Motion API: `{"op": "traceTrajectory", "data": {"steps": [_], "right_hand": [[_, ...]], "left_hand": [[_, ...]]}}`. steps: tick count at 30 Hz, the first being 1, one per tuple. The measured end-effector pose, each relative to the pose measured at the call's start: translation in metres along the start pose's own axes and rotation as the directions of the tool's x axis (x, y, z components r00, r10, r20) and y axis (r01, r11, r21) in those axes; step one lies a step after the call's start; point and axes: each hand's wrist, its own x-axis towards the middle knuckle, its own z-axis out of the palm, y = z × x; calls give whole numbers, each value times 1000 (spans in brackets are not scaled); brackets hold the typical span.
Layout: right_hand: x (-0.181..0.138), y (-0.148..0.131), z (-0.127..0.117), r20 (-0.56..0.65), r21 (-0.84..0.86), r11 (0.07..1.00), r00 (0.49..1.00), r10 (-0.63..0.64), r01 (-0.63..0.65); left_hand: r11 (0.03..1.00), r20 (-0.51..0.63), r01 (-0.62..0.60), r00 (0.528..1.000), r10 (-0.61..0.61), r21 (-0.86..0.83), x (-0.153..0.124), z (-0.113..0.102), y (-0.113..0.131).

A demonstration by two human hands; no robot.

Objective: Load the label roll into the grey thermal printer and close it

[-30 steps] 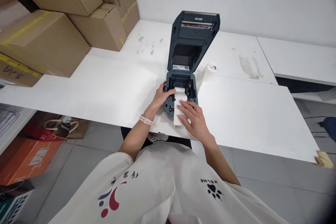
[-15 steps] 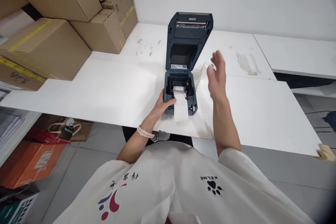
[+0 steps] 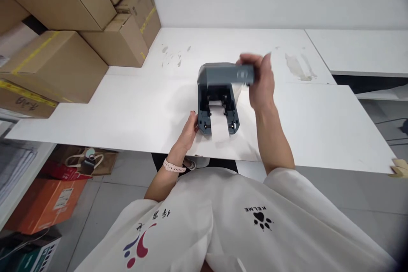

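Note:
A dark blue-grey label printer (image 3: pixel 201 112) stands on the white table in front of me, its lid partway down over the base. A strip of white label paper (image 3: pixel 219 125) runs out over the front edge from inside. My right hand (image 3: pixel 262 80) grips the right side of the lid (image 3: pixel 223 74), thumb up; the lid is blurred by motion. Against the left side of the base rests my left hand (image 3: pixel 188 129), its fingers stretched along the casing and partly hidden.
Cardboard boxes (image 3: pixel 60 63) with yellow tape are stacked on the table's left end, against the wall. Pale backing paper (image 3: pixel 237 93) lies beside the printer. An orange box (image 3: pixel 47 204) sits on the floor at the left. White shelving (image 3: pixel 366 51) adjoins the table's right side.
My right hand has moved from the air beside the printer onto the lid, and the upright lid has swung down towards me. My left thumb has come off the paper to the printer's side.

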Motion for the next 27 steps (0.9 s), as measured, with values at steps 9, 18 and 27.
{"op": "traceTrajectory", "data": {"steps": [9, 18, 27], "right_hand": [[-105, 15, 5, 200, -453, 874, 976, -90, 174], [-117, 22, 12, 89, -477, 866, 988, -126, 154], [-117, 24, 11, 58, -377, 911, 986, -154, 165]], "left_hand": [[996, -20, -63, 998, 64, 65, -7, 16, 11], [964, -77, -226, 968, 239, 143, 1, 26, -2], [877, -377, -227, 836, 399, 423, -39, 24, -42]]}}
